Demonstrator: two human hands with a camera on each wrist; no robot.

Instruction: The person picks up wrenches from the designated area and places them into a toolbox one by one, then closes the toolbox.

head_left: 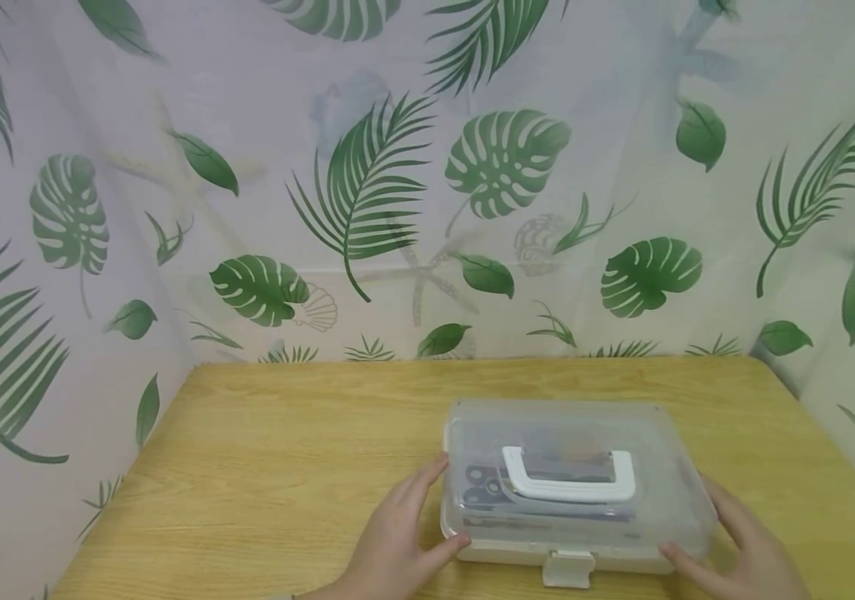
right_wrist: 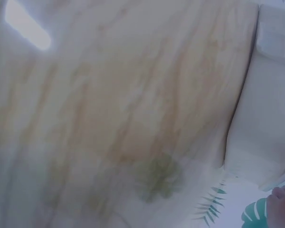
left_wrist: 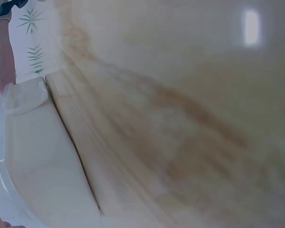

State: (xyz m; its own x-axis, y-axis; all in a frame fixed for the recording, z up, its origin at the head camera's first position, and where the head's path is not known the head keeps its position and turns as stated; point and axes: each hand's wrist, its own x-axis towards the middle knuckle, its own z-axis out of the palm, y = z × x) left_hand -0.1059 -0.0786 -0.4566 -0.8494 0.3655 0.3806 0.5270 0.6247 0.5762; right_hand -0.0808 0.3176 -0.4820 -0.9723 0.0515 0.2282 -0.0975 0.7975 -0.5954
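Observation:
A clear-lidded plastic storage box (head_left: 577,533) with a white carry handle (head_left: 570,490) stands on the right half of the table. Its front latch (head_left: 568,570) sticks outward. Through the cloudy lid, dark items with ring-shaped parts show; their kind is unclear. My left hand (head_left: 397,529) holds the box's left side, thumb at the front corner. On the opposite side my right hand (head_left: 753,542) grips it, thumb against the front edge and fingers partly hidden behind the side. Both wrist views catch the box's pale wall (left_wrist: 42,156) only at their edges.
The wood-grain table (head_left: 262,467) stretches left of and behind the box. A white cloth backdrop (head_left: 397,317) printed with green leaves rises along its back and sides.

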